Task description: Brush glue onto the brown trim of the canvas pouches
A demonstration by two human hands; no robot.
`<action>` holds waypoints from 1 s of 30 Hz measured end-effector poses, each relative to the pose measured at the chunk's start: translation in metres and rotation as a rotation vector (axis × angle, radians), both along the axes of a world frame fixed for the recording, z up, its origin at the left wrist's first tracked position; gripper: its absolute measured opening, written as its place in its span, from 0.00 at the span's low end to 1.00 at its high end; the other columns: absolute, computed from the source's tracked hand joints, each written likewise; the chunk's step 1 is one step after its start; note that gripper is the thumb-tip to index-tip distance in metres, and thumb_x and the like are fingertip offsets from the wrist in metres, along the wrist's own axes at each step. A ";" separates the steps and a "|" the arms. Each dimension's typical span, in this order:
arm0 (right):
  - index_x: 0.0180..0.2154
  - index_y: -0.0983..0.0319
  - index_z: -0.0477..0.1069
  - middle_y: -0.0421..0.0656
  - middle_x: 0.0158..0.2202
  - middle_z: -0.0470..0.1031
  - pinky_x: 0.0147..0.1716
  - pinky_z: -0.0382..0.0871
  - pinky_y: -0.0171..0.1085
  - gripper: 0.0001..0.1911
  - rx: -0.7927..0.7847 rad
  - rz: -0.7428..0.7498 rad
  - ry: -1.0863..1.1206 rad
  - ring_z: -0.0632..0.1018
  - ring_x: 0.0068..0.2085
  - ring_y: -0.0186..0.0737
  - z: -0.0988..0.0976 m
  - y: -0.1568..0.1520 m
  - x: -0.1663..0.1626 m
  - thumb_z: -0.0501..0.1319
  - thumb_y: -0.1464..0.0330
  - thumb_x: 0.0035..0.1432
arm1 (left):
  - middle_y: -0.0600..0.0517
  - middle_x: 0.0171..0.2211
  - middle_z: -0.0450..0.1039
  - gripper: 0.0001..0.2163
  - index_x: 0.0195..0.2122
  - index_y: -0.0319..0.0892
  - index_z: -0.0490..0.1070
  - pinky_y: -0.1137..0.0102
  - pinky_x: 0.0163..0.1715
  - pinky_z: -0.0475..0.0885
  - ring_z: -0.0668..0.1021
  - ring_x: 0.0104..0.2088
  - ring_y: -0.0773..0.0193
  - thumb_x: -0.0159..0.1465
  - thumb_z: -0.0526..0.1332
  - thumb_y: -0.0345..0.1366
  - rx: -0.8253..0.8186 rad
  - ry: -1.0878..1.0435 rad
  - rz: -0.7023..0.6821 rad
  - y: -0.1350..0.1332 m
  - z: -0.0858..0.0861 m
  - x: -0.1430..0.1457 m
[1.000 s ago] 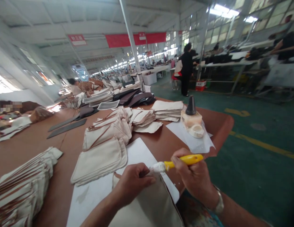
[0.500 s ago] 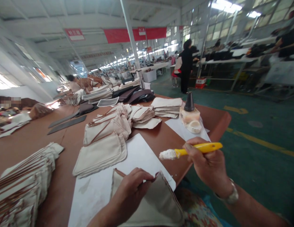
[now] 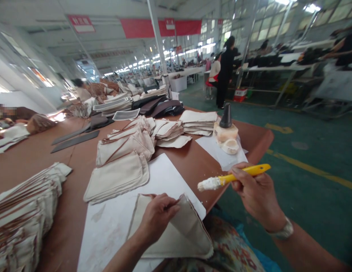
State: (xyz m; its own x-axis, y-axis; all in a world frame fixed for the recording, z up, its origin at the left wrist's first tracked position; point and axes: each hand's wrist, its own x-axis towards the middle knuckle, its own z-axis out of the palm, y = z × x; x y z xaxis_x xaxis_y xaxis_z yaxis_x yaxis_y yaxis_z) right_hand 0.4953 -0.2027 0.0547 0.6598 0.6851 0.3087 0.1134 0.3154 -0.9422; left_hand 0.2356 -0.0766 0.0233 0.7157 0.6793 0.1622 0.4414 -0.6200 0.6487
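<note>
My left hand pinches the upper edge of a beige sewn fabric panel with dark edging. The panel lies partly on a white sheet at the table's near edge. In my right hand is a yellow-handled brush, held nearly level above the table corner. White paste coats its bristles, which point left and are apart from the panel. Beyond the brush stands a paste-smeared container with a black cone-shaped top, set on white paper.
Stacked beige panels lie beyond the white sheet, with another stack farther back. A long row of panels fills the left of the brown table. Dark strips lie behind. A person in black stands across the floor.
My left hand's fingers have closed more tightly on the panel's edge, and the panel shows flatter. The brush has shifted slightly right in my right hand. The view has tilted down a little.
</note>
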 end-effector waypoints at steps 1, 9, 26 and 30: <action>0.35 0.64 0.71 0.37 0.20 0.63 0.17 0.54 0.28 0.16 0.007 0.015 0.040 0.64 0.20 0.32 -0.002 0.002 0.001 0.66 0.57 0.65 | 0.52 0.29 0.74 0.09 0.30 0.43 0.78 0.68 0.37 0.67 0.75 0.32 0.62 0.66 0.62 0.36 0.096 -0.065 -0.018 -0.004 0.001 -0.001; 0.35 0.63 0.71 0.37 0.21 0.65 0.20 0.56 0.29 0.14 -0.035 0.156 -0.011 0.66 0.21 0.32 0.001 -0.001 -0.029 0.63 0.59 0.67 | 0.51 0.31 0.76 0.06 0.44 0.41 0.74 0.68 0.33 0.67 0.70 0.30 0.64 0.71 0.57 0.28 0.819 -0.237 -0.193 -0.025 -0.005 -0.011; 0.32 0.61 0.68 0.38 0.26 0.67 0.28 0.61 0.33 0.12 -0.076 0.489 -0.547 0.69 0.26 0.33 0.030 -0.034 -0.057 0.55 0.68 0.70 | 0.53 0.28 0.75 0.08 0.39 0.42 0.75 0.65 0.32 0.63 0.70 0.28 0.64 0.72 0.56 0.31 0.903 -0.152 -0.163 -0.034 0.010 -0.016; 0.29 0.61 0.69 0.38 0.24 0.65 0.22 0.59 0.32 0.15 -0.120 0.395 -0.407 0.66 0.23 0.33 0.039 -0.054 -0.043 0.59 0.65 0.70 | 0.52 0.29 0.78 0.08 0.37 0.44 0.78 0.67 0.31 0.63 0.72 0.29 0.63 0.71 0.60 0.36 0.785 -0.127 -0.122 -0.020 0.034 -0.013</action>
